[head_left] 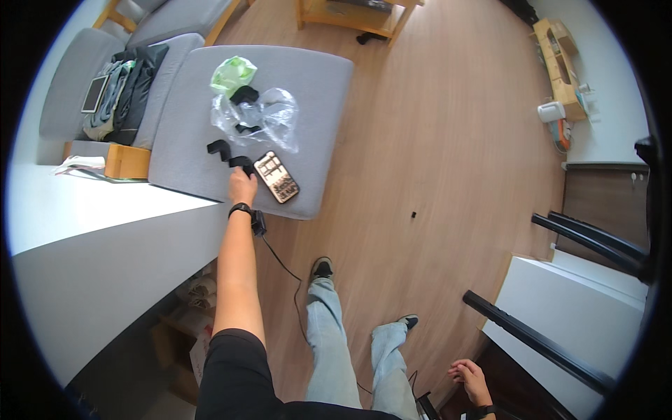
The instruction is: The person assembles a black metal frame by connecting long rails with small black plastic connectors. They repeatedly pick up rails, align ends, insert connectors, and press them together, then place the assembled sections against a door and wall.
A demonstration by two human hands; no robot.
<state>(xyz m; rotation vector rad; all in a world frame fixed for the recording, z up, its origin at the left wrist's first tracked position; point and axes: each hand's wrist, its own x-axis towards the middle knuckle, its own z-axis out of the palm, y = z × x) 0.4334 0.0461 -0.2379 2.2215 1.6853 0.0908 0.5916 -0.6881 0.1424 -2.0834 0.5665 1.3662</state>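
My left hand reaches out over the grey sofa seat, its fingers closed on one end of a black strap-like piece. Another bent black piece lies just beyond it; I cannot tell whether the two are joined. Right beside the hand a smartphone rests screen up. Farther off are a crumpled clear plastic bag, a green and white bag and another black piece. Low on the right, my right hand hangs with loosely bent fingers and holds nothing visible.
A black cable runs down from my left wrist past my legs. Black bars jut in at the right by a white cabinet. A small black object lies on the wood floor. Clothes and a tablet are at the left.
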